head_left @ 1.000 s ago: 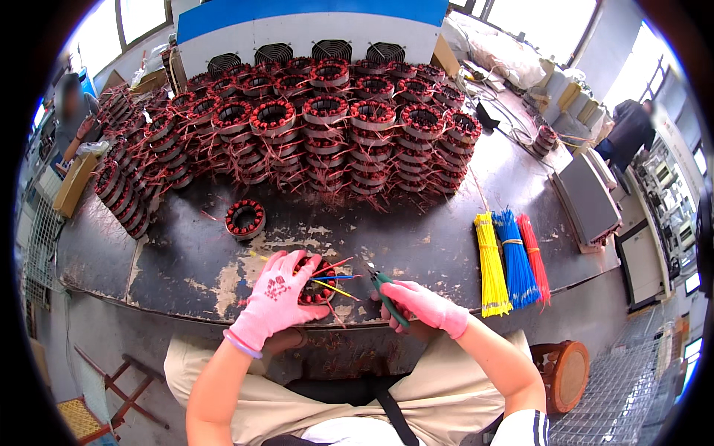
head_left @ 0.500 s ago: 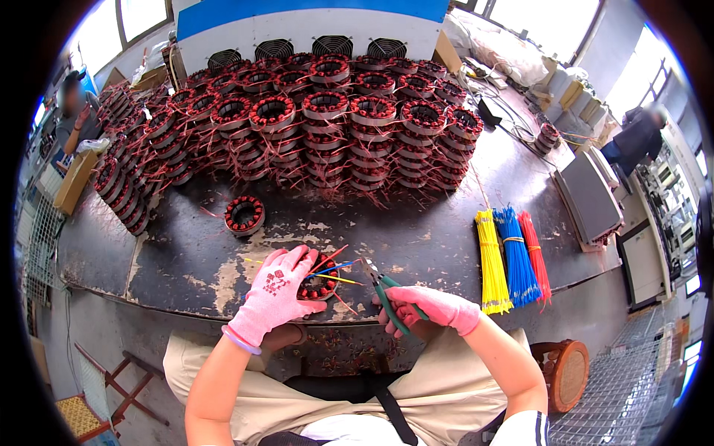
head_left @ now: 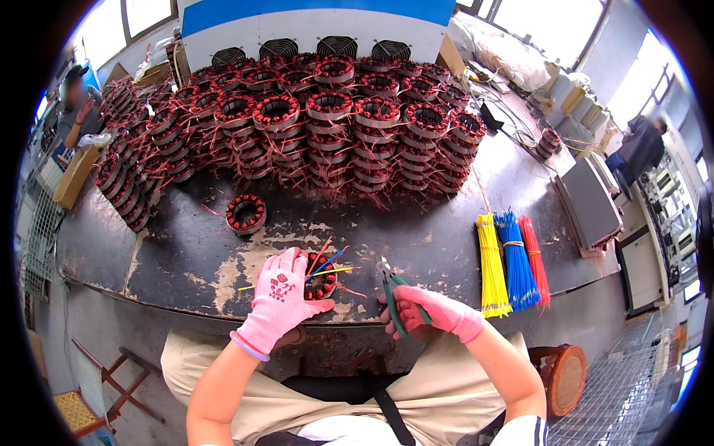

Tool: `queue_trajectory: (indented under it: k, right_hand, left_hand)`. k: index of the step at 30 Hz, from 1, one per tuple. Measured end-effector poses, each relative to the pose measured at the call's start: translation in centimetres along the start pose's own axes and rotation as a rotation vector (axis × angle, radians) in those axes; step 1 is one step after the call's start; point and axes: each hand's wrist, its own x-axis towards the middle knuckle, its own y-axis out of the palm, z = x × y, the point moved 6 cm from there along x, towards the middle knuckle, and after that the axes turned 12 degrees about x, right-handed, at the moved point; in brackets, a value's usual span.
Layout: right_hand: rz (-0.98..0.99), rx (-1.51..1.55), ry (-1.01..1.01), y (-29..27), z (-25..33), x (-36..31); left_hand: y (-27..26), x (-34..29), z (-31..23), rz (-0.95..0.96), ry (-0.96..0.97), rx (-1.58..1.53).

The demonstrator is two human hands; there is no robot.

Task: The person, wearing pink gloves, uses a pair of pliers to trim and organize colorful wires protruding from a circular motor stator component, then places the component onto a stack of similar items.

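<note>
My left hand [head_left: 281, 295], in a pink glove, grips a wound motor stator [head_left: 325, 285] near the table's front edge. Its thumb lies along the near rim, and the palm hides the stator's left side. From the ring stick out a blue wire [head_left: 332, 260], a yellow wire [head_left: 338, 270] and some thin red leads. To the right, my right hand [head_left: 440, 311], also gloved in pink, holds green-handled pliers [head_left: 392, 291]. Their jaws point away from me, apart from the stator and its wires. Another stator [head_left: 245, 214] lies farther back on the table.
Stacked stators [head_left: 327, 111] fill the table's far side. Bundles of yellow wires [head_left: 491, 264], blue wires [head_left: 516, 260] and red wires [head_left: 535, 260] lie at the right, near a grey panel [head_left: 587, 202]. A round wooden stool [head_left: 567, 380] stands below. People work at far left and far right.
The pliers have drawn a little to the right, away from the wire ends. The blue and red wires now point higher. My left hand stays on the stator.
</note>
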Motion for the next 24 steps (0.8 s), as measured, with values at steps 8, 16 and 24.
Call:
queue_trajectory:
  k: [8, 16, 24]
  right_hand:
    - [0.053, -0.129, 0.108, 0.9, -0.5, -0.3]
    - [0.024, -0.193, 0.133, 0.6, -0.3, -0.5]
    - [-0.081, -0.199, 0.070, 2.1, 0.6, 0.3]
  left_hand:
    - [-0.2, 0.6, 0.5, 0.017, 0.121, -0.133]
    - [0.1, 0.8, 0.7, 0.015, 0.126, -0.148]
    - [0.0, 0.7, 0.7, 0.002, 0.137, -0.142]
